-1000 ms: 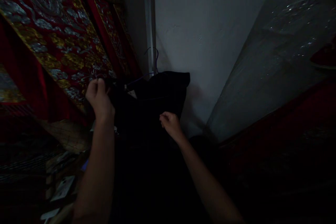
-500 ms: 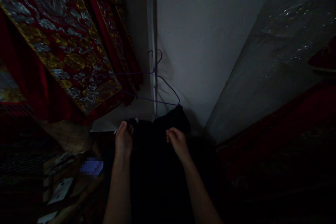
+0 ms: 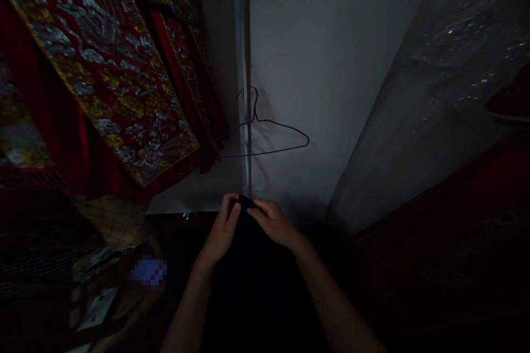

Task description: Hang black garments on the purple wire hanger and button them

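Note:
Both of my hands are close together at the lower middle of the head view, gripping a piece of black cloth (image 3: 247, 202). My left hand (image 3: 227, 223) pinches its left edge between thumb and fingers. On the other edge, my right hand (image 3: 273, 222) is closed the same way. Below the hands the cloth merges into darkness, so its shape and kind cannot be made out. Just above hangs a thin dark wire hanger (image 3: 281, 124), with nothing on the part that shows. Its left end passes in front of or into the red cloth; I cannot tell which.
Red garments (image 3: 124, 88) with gold and silver embroidery hang at the left. A narrow pole (image 3: 247, 38) stands against a pale wall (image 3: 314, 66). Clear plastic sheeting (image 3: 397, 138) covers the right side. A phone-like white object (image 3: 98, 308) lies at the lower left.
My hands have come together from apart and now both hold the black cloth. The cloth has dropped away from the hanger's right end, and the hanger has swung to face me more.

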Tool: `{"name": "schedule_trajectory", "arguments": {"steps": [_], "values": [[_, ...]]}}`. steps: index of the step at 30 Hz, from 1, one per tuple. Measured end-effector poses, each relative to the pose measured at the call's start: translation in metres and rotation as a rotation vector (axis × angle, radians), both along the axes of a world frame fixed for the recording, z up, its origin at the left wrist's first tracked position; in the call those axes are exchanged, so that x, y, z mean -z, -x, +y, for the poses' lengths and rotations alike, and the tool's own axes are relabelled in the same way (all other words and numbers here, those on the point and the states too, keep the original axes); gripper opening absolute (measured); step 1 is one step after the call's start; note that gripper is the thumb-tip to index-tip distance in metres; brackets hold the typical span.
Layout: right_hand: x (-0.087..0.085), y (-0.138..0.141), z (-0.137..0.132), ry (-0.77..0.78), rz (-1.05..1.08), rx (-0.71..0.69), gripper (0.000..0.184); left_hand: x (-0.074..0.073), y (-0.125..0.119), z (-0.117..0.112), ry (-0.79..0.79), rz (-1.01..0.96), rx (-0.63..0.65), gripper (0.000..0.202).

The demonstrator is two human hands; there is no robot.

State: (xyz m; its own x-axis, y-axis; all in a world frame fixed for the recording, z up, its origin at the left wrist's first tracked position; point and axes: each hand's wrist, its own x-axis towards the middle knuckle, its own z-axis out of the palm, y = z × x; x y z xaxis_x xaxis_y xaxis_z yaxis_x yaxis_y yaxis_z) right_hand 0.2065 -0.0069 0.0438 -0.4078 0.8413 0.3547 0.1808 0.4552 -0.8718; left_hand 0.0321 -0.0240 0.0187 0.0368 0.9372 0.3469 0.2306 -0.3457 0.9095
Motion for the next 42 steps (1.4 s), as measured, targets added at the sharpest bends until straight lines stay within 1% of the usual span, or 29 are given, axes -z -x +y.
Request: {"name": "schedule_trajectory", "arguments": {"steps": [2,3,5,6,8,9,12,14,15,17,19,21,23,25,26,28,30,31,34,36,38,40,42], "values": [[-0.021,-0.012,0.008,-0.117,-0.092,-0.026,0.023,0.011,0.016,0.001,0.198,0.144,0.181,0.054],[-0.032,-0.018,0.015,-0.194,-0.119,-0.007,0.023,0.016,0.024,0.001,0.266,0.224,0.274,0.057],[-0.049,-0.028,0.036,-0.343,-0.123,0.089,0.022,0.021,0.04,0.002,0.346,0.363,0.423,0.057],[-0.055,-0.032,0.049,-0.406,-0.098,0.156,0.022,0.022,0.049,0.003,0.362,0.414,0.455,0.057],[-0.06,-0.033,0.08,-0.469,-0.026,0.282,0.024,0.017,0.064,0.004,0.344,0.48,0.424,0.056],[-0.059,-0.031,0.096,-0.466,0.006,0.328,0.026,0.013,0.071,0.005,0.322,0.504,0.385,0.054],[-0.046,-0.021,0.134,-0.337,-0.016,0.395,0.029,0.004,0.09,0.009,0.299,0.572,0.311,0.04],[-0.035,-0.018,0.148,-0.245,-0.077,0.405,0.028,0.002,0.102,0.013,0.315,0.548,0.292,0.03],[-0.03,-0.021,0.151,-0.218,-0.098,0.406,0.028,0.002,0.109,0.015,0.317,0.503,0.275,0.025],[-0.025,-0.033,0.15,-0.196,-0.111,0.405,0.034,-0.001,0.121,0.023,0.314,0.363,0.227,0.019],[-0.025,-0.052,0.143,-0.184,-0.118,0.409,0.042,-0.01,0.132,0.032,0.29,0.227,0.152,0.02],[-0.029,-0.073,0.133,-0.188,-0.127,0.427,0.049,-0.026,0.138,0.043,0.197,0.166,0.06,0.021],[-0.038,-0.091,0.122,-0.206,-0.142,0.457,0.053,-0.046,0.139,0.055,0.054,0.231,0.013,0.02],[-0.047,-0.103,0.113,-0.226,-0.163,0.484,0.055,-0.066,0.135,0.068,-0.051,0.366,0.031,0.019],[-0.051,-0.106,0.109,-0.231,-0.174,0.497,0.056,-0.074,0.131,0.075,-0.067,0.425,0.057,0.02],[-0.057,-0.109,0.101,-0.233,-0.197,0.515,0.058,-0.087,0.12,0.087,-0.026,0.508,0.129,0.025],[-0.059,-0.109,0.096,-0.227,-0.227,0.498,0.058,-0.098,0.109,0.096,0.017,0.559,0.21,0.027],[-0.058,-0.108,0.094,-0.225,-0.236,0.485,0.058,-0.103,0.104,0.099,0.01,0.585,0.237,0.028],[-0.056,-0.106,0.089,-0.234,-0.24,0.457,0.055,-0.12,0.099,0.097,-0.114,0.679,0.24,0.031],[-0.056,-0.108,0.088,-0.259,-0.247,0.474,0.054,-0.131,0.106,0.09,-0.188,0.752,0.222,0.032],[-0.06,-0.111,0.088,-0.291,-0.268,0.497,0.054,-0.14,0.116,0.08,-0.222,0.786,0.21,0.034],[-0.064,-0.115,0.088,-0.312,-0.277,0.519,0.054,-0.146,0.126,0.068,-0.209,0.732,0.21,0.033],[-0.068,-0.117,0.087,-0.295,-0.271,0.506,0.055,-0.152,0.127,0.058,-0.154,0.551,0.203,0.029]]}}
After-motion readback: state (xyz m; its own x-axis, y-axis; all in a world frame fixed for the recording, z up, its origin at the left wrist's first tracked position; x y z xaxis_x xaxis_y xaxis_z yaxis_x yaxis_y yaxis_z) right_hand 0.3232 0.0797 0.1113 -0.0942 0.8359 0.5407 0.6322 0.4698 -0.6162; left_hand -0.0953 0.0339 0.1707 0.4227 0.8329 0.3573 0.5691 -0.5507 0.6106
